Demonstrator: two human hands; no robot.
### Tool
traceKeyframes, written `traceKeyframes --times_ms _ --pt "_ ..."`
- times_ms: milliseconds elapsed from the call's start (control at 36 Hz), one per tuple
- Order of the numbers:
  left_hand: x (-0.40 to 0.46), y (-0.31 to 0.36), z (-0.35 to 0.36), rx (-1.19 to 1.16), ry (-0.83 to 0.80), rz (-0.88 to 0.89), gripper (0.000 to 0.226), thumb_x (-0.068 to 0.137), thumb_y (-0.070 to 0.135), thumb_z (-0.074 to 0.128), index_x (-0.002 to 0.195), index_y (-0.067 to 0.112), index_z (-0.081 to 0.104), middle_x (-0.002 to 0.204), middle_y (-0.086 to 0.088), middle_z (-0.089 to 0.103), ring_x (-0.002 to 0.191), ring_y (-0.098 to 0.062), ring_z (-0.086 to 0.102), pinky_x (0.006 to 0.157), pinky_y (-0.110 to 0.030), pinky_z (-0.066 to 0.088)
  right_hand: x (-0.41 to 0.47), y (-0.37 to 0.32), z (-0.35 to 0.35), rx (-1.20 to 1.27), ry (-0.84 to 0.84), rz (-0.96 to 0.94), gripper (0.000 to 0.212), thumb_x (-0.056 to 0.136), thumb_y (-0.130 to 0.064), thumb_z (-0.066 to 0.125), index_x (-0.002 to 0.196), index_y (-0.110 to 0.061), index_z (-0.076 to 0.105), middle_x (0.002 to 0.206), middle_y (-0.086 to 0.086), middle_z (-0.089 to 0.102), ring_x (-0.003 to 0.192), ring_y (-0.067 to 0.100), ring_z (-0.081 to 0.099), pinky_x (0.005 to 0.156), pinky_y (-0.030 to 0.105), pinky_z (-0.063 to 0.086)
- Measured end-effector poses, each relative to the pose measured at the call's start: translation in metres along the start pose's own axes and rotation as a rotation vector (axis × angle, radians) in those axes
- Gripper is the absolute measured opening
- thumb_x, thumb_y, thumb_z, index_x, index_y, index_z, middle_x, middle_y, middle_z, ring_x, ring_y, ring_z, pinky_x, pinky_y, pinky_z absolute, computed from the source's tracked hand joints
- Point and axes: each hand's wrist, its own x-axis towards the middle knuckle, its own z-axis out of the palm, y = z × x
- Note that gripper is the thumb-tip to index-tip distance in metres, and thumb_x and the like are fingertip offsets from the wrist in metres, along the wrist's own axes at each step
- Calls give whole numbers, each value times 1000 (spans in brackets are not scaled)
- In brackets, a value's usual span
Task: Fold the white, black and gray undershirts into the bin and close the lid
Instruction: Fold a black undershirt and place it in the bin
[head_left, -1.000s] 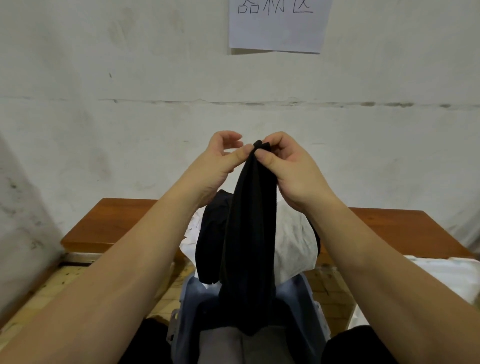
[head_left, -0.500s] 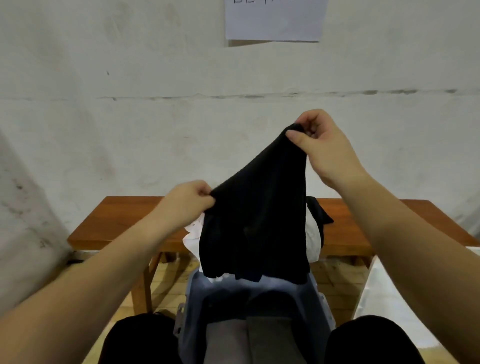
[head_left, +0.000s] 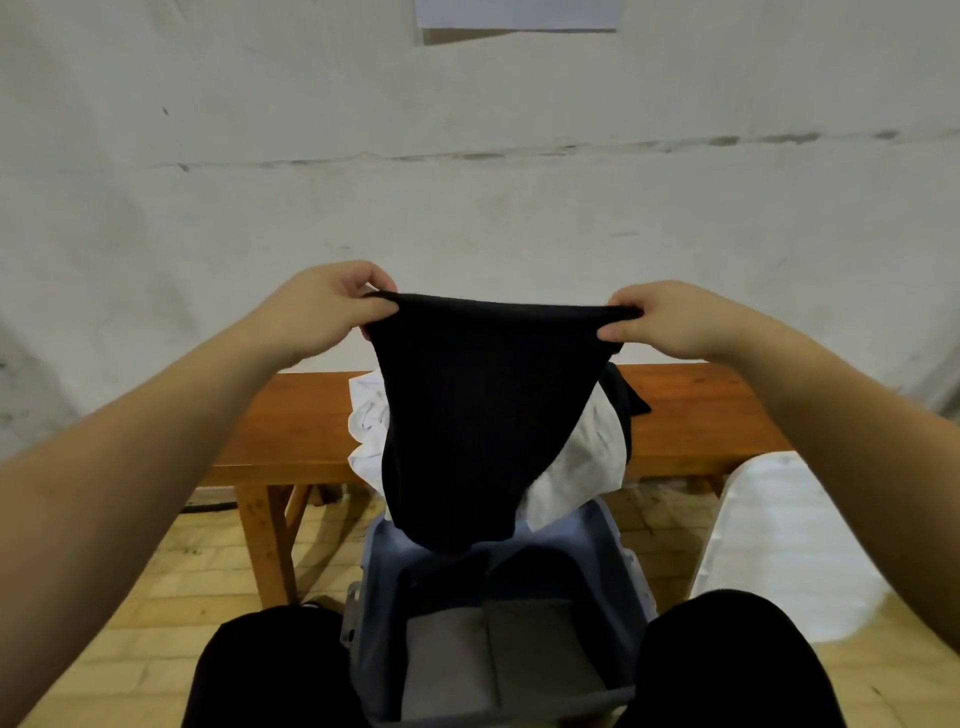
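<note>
Am pinching black undershirt taut, left hand at 10 o'clock, right hand at 2; keeping edge level, lowering toward bin at 6.

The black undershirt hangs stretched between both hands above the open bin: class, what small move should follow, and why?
Probably lower the black undershirt straight down into the bin. The left hand and right hand pinch its top edge level, it looks already folded narrow, its lower end hangs over the opening, and the gray undershirt lies folded inside with room on top.
</note>
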Motion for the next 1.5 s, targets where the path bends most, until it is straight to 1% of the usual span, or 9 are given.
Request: traceKeyframes --times_ms 139,250,444,778,1083,1194,1306,1417,1500 --pt "9 -7 -26 -52 -40 -37 5 95 26 61 95 25 65 74 -11 70 66 -20 54 65 -34 37 9 2 1 406 106 -27 15 94 -35 63 89 -21 62 68 -16 64 60 7 51 64 20 40" --pt "13 -12 -29 0 -94 -68 8 99 19 57 99 20 65 60 -1 65 51 -18 51 57 -28 39 22 3 13 674 38 -18 14 97 -20 60 85 -18 54 62 -11 54 53 12 39 55 29 36" --pt "26 -16 -45 -337 -91 -77 16 100 11 53 110 18 63 83 4 71 43 -16 55 42 -21 41 38 -7 11 1057 71 -39 6 102 -15 52 99 -18 56 86 -1 62 47 12 50 42 20 34" --pt "83 -33 -52 -398 17 -159 17 97 11 57 112 15 63 88 -2 66 39 -15 46 43 -21 40 98 -15 5 1025 79 -32 10 100 -20 56 106 -18 63 91 -3 67 52 9 56 46 18 41" --pt "184 -97 8 -413 56 -301 27 102 13 51 128 9 56 123 -14 63 84 -20 74 62 -23 58 205 11 57 1018 41 162 24 101 -19 54 124 -11 56 127 6 64 95 20 74 74 26 57" --pt "184 -112 30 -384 39 -275 23 101 11 51 122 9 59 122 -14 63 81 -19 72 62 -22 58 213 24 84 1101 27 225 20 99 -22 57 115 -11 53 121 3 60 99 25 72 85 33 57" --pt "145 -126 51 -331 3 -267 16 99 12 52 110 13 64 106 -9 70 85 -19 73 72 -31 59 193 34 117 1095 36 332 43 95 -55 54 93 -13 62 99 5 65 87 26 73 75 32 56" --pt "85 -135 69 -295 -57 -275 17 100 12 52 106 18 67 96 -1 74 85 -14 72 70 -27 57 155 41 156 869 83 332 29 96 -39 60 92 -10 63 95 11 68 85 20 72 77 28 58" --pt "43 -149 84 -204 -93 -293 20 100 13 51 107 21 68 94 4 74 84 -6 70 70 -24 58 123 46 189 693 62 292 8 94 -27 63 93 -20 60 92 -6 62 81 11 58 68 23 45"
